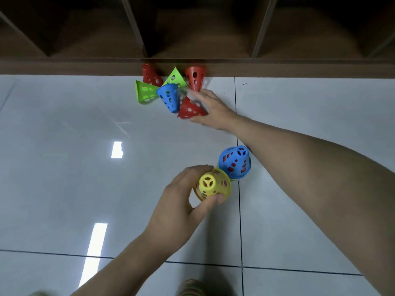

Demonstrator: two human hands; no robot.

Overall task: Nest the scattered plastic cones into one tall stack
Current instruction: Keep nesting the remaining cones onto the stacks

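Note:
My left hand (183,195) grips a yellow cone (212,184) with thumb and fingers curled round it, its tip facing up at me. Just behind it stands a blue cone (235,162) nested over a red one on the floor. My right hand (210,108) reaches to a red cone (190,108) lying on its side, with fingers and thumb on either side of its wide end. Beyond lie a blue cone (168,97), two green cones (144,91) (176,77) and two more red cones (150,75) (195,76) against the shelf base.
A dark wooden shelf unit (196,60) with open compartments runs along the far side, its base board meeting the floor. The glossy white floor tiles (64,167) show bright light reflections. A foot (192,287) is at the bottom edge.

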